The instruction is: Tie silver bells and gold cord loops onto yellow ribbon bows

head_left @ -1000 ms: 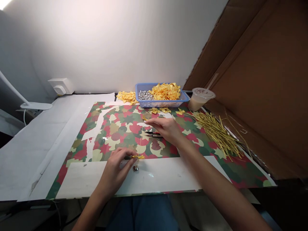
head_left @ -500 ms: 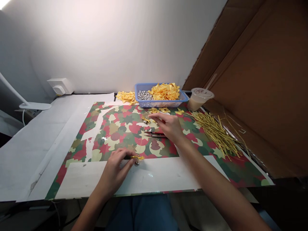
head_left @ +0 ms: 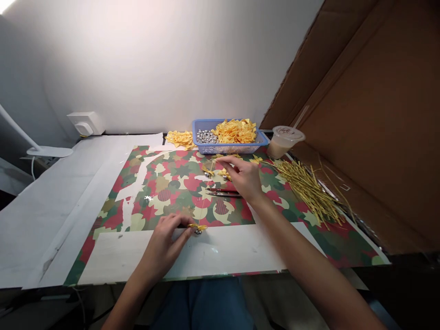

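From my remote seat I am looking down through the head camera; a pale wall (head_left: pixel 165 68) is filling the back, and a brown cardboard panel (head_left: pixel 371 114) is standing along the right side; a red, green and cream patterned sheet (head_left: pixel 182 208) is covering the middle of the table, with a white strip (head_left: pixel 240 252) running along its near edge; my right hand (head_left: pixel 245 176) is reaching over the sheet, thumb and forefinger pinching the far end of a thin cord; my left hand (head_left: pixel 168 240) is resting low over the white strip, thumb and fingertips pinching a yellow bow; a blue basket (head_left: pixel 223 149) is sitting against the wall, holding silver bells on its left and more yellow bows on its right; a bundle of olive-yellow stems (head_left: pixel 309 190) is lying to the right, just beside a lidded drink cup (head_left: pixel 283 140) with a straw; a pair of snips (head_left: pixel 225 194) is lying below the right hand; the yellow bow (head_left: pixel 200 227) is hovering near the strip's upper edge; the thin cord (head_left: pixel 202 204) is stretching between both hands; one silver bell (head_left: pixel 198 232) is showing just under the bow.
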Motion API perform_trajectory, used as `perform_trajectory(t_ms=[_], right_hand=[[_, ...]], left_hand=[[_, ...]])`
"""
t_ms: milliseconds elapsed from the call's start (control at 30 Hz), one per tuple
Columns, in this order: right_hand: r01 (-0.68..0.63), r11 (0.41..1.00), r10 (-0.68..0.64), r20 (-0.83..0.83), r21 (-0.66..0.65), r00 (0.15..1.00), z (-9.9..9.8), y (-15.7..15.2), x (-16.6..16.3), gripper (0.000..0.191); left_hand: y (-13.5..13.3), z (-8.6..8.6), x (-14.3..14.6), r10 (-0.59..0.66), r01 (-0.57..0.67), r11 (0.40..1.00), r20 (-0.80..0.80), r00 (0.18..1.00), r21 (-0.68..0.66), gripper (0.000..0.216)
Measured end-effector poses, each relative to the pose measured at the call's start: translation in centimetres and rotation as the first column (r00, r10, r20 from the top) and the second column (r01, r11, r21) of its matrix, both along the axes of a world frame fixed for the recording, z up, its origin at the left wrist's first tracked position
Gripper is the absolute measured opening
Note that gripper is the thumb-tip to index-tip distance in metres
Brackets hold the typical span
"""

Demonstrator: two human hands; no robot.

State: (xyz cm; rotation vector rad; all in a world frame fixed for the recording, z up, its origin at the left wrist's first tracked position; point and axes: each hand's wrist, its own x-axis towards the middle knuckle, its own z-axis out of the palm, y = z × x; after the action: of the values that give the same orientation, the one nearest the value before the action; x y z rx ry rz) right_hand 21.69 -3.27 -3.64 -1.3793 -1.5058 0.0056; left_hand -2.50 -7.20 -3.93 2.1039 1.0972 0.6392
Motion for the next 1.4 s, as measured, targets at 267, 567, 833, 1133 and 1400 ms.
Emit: perform_trajectory(t_ms=[267, 567, 833, 1133, 1400], right_hand=[[0.049, 0.998, -0.049, -0.013, -0.028, 0.999, -0.2, 0.2, 0.1, 0.02], [0.089, 0.991, -0.087, 0.017, -0.098, 0.996, -0.5, 0.5, 0.2, 0.019], [0.029, 0.994, -0.031, -0.027, -0.104, 0.999, -0.3, 0.2, -0.6, 0.018], [0.033, 0.994, -0.042, -0.085, -0.105, 0.995, -0.4, 0.2, -1.0, 0.017], [0.09, 0.99, -0.099, -0.077, -0.11, 0.992, -0.5, 0.4, -0.8, 0.016]], left_hand=[[0.0, 0.3, 0.1, -0.004, 0.004, 0.999, -0.011, 1.0, -0.036, 0.019], [-0.3, 0.7, 0.0, -0.006, 0.009, 0.997, 0.03, 1.0, -0.077, 0.02], [-0.9, 1.0, 0.3, 0.058, 0.036, 0.955, 0.3, 0.952, -0.296, 0.014], [-0.9, 0.8, 0.5, 0.152, 0.074, 0.882, 0.429, 0.89, -0.465, 0.014], [-1.0, 1.0, 0.3, 0.059, 0.065, 0.948, 0.372, 0.926, -0.31, 0.014]])
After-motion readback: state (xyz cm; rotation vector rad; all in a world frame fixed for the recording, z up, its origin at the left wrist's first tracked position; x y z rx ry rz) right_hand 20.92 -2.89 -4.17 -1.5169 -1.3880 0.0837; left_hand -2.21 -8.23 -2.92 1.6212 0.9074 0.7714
